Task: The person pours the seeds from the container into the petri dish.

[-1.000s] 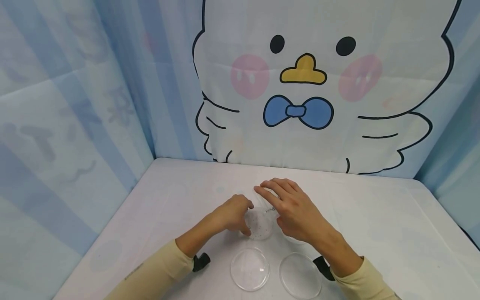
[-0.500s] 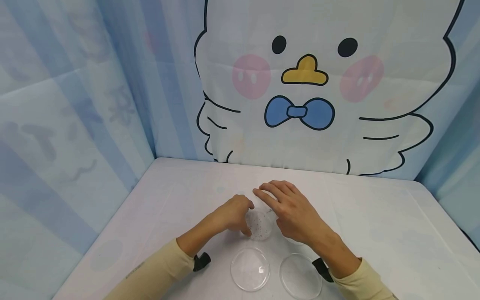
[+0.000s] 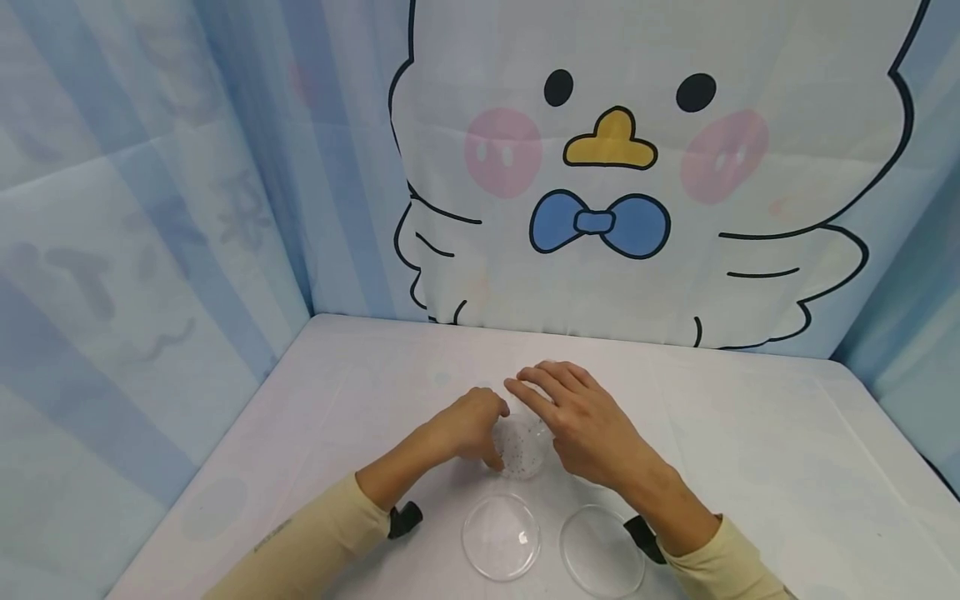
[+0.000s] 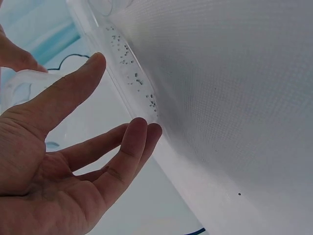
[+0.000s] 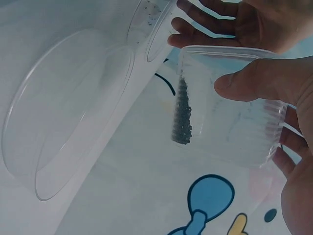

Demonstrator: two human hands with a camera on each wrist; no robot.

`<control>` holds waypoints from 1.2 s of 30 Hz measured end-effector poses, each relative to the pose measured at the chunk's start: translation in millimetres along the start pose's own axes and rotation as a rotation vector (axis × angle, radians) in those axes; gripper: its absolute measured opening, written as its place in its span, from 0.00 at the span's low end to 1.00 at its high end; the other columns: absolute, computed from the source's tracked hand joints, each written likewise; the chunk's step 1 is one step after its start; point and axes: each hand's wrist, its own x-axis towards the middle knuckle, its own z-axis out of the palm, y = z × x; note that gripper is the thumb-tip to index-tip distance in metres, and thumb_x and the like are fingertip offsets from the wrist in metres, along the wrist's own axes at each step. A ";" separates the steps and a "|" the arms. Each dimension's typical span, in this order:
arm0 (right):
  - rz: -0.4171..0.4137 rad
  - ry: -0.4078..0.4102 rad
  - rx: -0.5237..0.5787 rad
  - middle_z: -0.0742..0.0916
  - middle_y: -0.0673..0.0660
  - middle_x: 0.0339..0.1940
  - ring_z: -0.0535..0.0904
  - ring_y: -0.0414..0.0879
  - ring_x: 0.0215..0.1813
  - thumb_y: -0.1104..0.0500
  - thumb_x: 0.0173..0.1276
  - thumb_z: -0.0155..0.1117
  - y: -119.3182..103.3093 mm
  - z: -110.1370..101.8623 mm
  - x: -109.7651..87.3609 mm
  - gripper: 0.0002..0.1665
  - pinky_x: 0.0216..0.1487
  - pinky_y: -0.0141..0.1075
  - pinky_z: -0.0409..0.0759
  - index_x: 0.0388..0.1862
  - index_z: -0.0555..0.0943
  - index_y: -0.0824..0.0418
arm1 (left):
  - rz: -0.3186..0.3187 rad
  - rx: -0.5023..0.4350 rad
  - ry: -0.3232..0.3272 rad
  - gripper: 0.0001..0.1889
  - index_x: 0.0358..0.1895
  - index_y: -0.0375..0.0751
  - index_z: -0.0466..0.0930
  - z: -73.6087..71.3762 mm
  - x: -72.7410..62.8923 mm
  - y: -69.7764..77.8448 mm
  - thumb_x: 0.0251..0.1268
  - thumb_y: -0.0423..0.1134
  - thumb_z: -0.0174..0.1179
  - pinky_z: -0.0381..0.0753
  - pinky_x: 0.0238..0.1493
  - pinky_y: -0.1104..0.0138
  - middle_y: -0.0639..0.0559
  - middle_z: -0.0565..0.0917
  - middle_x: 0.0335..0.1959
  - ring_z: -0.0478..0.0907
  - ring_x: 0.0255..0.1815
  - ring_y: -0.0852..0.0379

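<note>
My left hand (image 3: 468, 425) holds the left edge of a clear petri dish (image 3: 521, 446) between thumb and fingers. Dark specks (image 4: 126, 58) lie scattered across the dish floor in the left wrist view. Above the dish and to its right, my right hand (image 3: 588, 425) grips a clear ribbed plastic box (image 5: 225, 127), thumb on one side and fingers on the other. The box is tilted, and small dark grains (image 5: 182, 115) are heaped along one of its inner edges. In the head view the right hand mostly hides this box.
Two clear round dishes, a left one (image 3: 501, 537) and a right one (image 3: 602, 552), lie nearer on the white-covered table (image 3: 750, 467). Another clear rim shows partly under my right forearm. A printed curtain (image 3: 600, 275) rises behind the table.
My right hand has shifted slightly left and down with the box. Specks in the dish look more distinct than a second ago. The left hand stays at the dish's edge.
</note>
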 end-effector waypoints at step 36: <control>-0.001 -0.007 -0.024 0.83 0.55 0.65 0.76 0.53 0.68 0.73 0.50 0.77 -1.4 -3.7 -0.2 0.46 0.75 0.49 0.73 0.71 0.79 0.54 | -0.024 0.019 -0.009 0.38 0.59 0.32 0.83 -1.4 3.9 4.1 0.39 0.39 0.88 0.85 0.61 0.57 0.42 0.85 0.55 0.81 0.58 0.48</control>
